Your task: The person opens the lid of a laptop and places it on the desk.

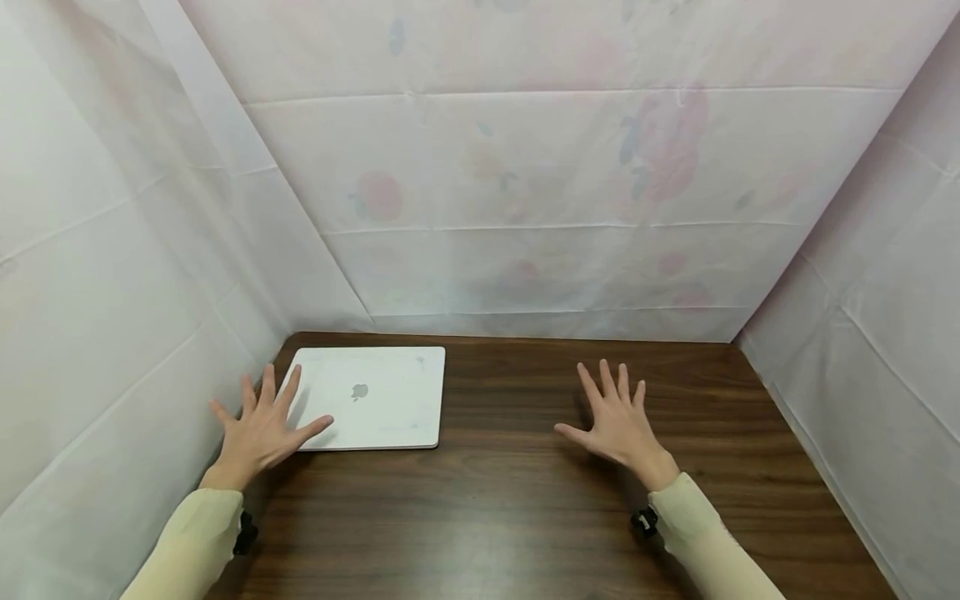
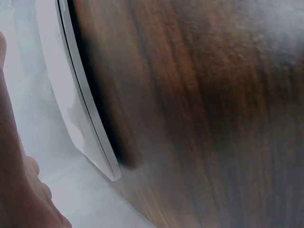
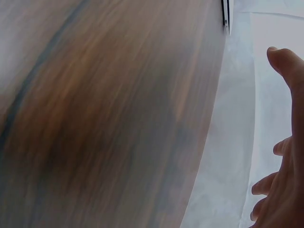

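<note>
A closed silver laptop (image 1: 397, 400) with an apple logo lies flat at the back left of the wooden table (image 1: 480, 500). Fingers spread wide, my left hand (image 1: 258, 437) overlaps the laptop's left end in the head view and holds nothing. In the left wrist view the laptop's edge (image 2: 90, 104) runs beside that hand (image 2: 19, 180). My right hand (image 1: 618, 425), also spread and holding nothing, is over the right half of the table. The right wrist view shows its thumb and fingertips (image 3: 266, 183), with a corner of the laptop (image 3: 227, 16) at the top.
Pale printed cloth (image 1: 525, 192) hangs behind the table's back edge. More white cloth stands along the left side (image 1: 127, 317) and the right side (image 1: 885, 333). Each wrist carries a small black device (image 1: 644, 522).
</note>
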A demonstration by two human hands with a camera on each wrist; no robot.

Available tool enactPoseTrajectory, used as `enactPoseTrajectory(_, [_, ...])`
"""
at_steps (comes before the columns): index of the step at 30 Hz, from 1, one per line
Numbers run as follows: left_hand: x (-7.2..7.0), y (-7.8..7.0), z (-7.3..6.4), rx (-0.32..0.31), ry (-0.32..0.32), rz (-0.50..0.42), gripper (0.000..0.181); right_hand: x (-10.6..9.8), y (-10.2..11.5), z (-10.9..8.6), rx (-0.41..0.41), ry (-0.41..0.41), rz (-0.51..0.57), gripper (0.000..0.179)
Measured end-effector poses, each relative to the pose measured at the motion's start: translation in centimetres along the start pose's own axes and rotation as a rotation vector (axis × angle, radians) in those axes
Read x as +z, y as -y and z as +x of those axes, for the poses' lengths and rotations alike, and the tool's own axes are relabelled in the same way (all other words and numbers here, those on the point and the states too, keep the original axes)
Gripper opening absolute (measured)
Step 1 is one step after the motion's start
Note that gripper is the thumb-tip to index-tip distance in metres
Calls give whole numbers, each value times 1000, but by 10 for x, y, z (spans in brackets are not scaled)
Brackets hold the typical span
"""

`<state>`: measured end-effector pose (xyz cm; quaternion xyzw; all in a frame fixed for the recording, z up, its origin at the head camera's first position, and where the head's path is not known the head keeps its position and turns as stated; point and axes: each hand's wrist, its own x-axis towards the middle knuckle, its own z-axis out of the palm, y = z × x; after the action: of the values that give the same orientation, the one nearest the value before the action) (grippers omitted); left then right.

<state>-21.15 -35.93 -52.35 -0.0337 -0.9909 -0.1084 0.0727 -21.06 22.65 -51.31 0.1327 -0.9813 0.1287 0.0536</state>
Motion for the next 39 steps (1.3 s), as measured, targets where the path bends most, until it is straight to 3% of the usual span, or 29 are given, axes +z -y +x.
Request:
enactPoseTrajectory(13, [-9,-3,8,-4,11,-12,108,15,41,19,-49,-8,54,113])
enactPoseTrajectory(31, [3,6,22,-32,23,-44,109,51,103,40,-65,82,125,111])
enactPoseTrajectory(39, [8,7,28,-62,60,-78,107,63,127,48,-84,104,170,111])
